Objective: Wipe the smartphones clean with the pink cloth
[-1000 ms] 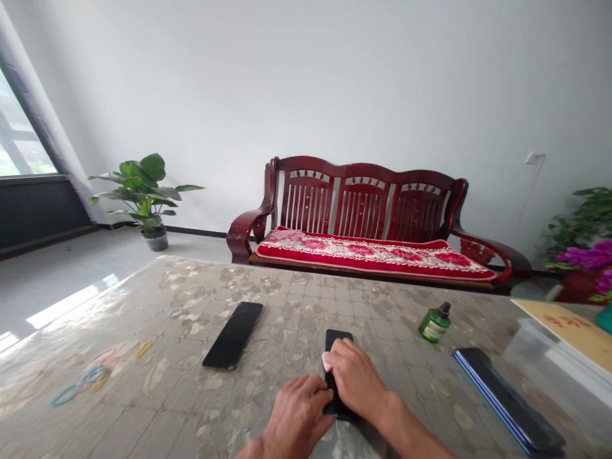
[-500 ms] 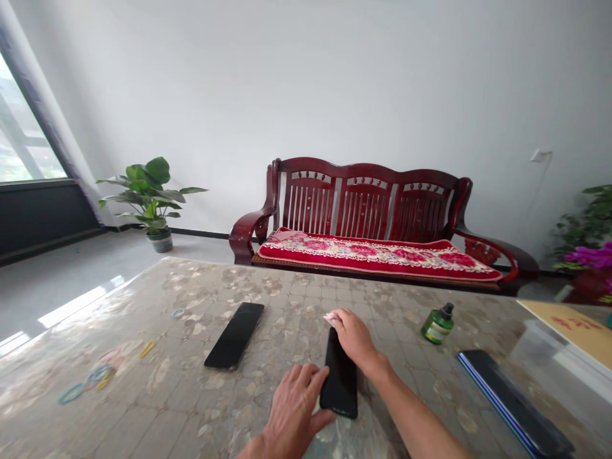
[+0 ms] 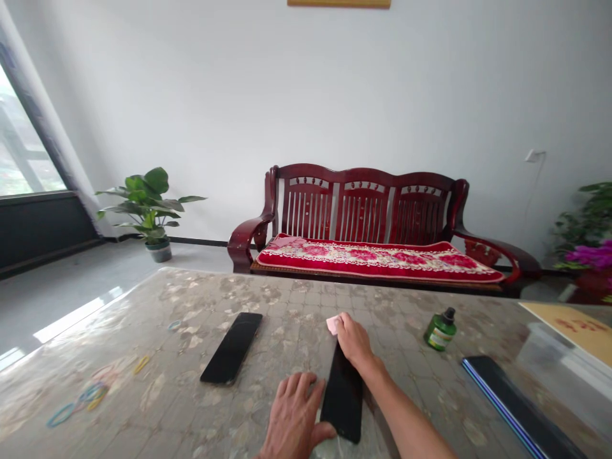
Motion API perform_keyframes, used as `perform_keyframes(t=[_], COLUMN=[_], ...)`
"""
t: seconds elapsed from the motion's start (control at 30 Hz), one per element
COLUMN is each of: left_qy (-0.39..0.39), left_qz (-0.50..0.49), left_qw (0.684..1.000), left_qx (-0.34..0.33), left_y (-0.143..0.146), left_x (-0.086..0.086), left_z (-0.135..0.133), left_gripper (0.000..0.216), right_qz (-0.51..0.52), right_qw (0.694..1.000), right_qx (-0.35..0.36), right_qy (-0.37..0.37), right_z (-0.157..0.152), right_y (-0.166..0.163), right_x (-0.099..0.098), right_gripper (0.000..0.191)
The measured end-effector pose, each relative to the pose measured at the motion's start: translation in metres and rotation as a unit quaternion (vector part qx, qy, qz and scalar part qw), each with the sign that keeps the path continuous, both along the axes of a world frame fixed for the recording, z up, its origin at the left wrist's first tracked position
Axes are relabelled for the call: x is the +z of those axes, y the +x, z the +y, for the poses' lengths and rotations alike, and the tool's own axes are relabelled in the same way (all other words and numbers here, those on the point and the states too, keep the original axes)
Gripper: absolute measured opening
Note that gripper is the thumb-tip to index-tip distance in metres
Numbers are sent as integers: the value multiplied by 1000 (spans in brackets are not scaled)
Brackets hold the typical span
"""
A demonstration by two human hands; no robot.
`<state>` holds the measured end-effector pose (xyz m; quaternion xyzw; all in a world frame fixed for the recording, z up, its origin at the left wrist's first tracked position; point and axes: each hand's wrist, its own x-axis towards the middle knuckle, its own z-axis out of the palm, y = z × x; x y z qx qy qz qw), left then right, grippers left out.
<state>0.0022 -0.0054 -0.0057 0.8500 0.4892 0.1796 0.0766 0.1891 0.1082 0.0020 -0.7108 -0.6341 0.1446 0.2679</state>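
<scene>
A black phone [image 3: 342, 398] lies screen up on the patterned table [image 3: 201, 389] in front of me. My left hand [image 3: 294, 421] rests flat beside its near left edge, fingers spread, thumb against the phone. My right hand [image 3: 352, 341] reaches over the phone's far end, fingers closed on a small pink cloth [image 3: 331, 324] that touches the table just past the phone.
A second black phone [image 3: 233, 347] lies to the left and a third, blue-edged phone [image 3: 516, 405] at the right. A small green bottle [image 3: 440, 329] stands at right. Coloured rubber bands [image 3: 86, 398] lie at left. A red wooden bench [image 3: 368, 236] stands behind the table.
My right hand has slid the pink cloth away from me, from the phone's middle to past its far end. The left hand stays by the near end. The view tipped up slightly.
</scene>
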Motion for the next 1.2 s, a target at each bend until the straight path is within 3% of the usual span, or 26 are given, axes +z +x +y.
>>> perform_keyframes(t=[0.1, 0.2, 0.3, 0.4, 0.57, 0.63, 0.73, 0.9, 1.07, 1.2], left_qy=[42, 78, 56, -13, -115, -102, -73, -18, 30, 46], left_qz=[-24, -63, -84, -116, -146, -133, -110, -92, -88, -85], left_qw=[999, 994, 994, 993, 980, 983, 988, 994, 995, 995], left_qx=[-19, -32, -39, -22, 65, 79, 76, 59, 31, 25], left_y=[-1, 2, 5, 5, -5, -10, -15, -17, -16, -15], left_x=[-9, -21, -28, -21, 4, 8, 8, 3, 0, -1], left_z=[4, 6, 4, 3, 13, 18, 21, 22, 22, 22], left_gripper=[52, 26, 16, 18, 25, 24, 24, 23, 23, 24], right_qz=[68, 146, 211, 254, 284, 243, 112, -81, -139, -164], right_qw=[997, 985, 967, 950, 938, 943, 947, 911, 880, 865], right_qx=[-14, -30, -50, -53, -36, -13, 81, 191, 246, 264], right_qy=[33, 83, 136, 172, 195, 225, 291, 356, 383, 394], right_z=[5, 6, 5, 0, -18, -31, -54, -81, -95, -97], right_y=[7, 11, 11, 8, 15, 23, 31, 17, -16, -14], right_x=[-7, -11, -13, -13, -8, -3, 6, 18, 21, 21], right_gripper=[24, 30, 36, 40, 40, 35, 27, 32, 35, 37])
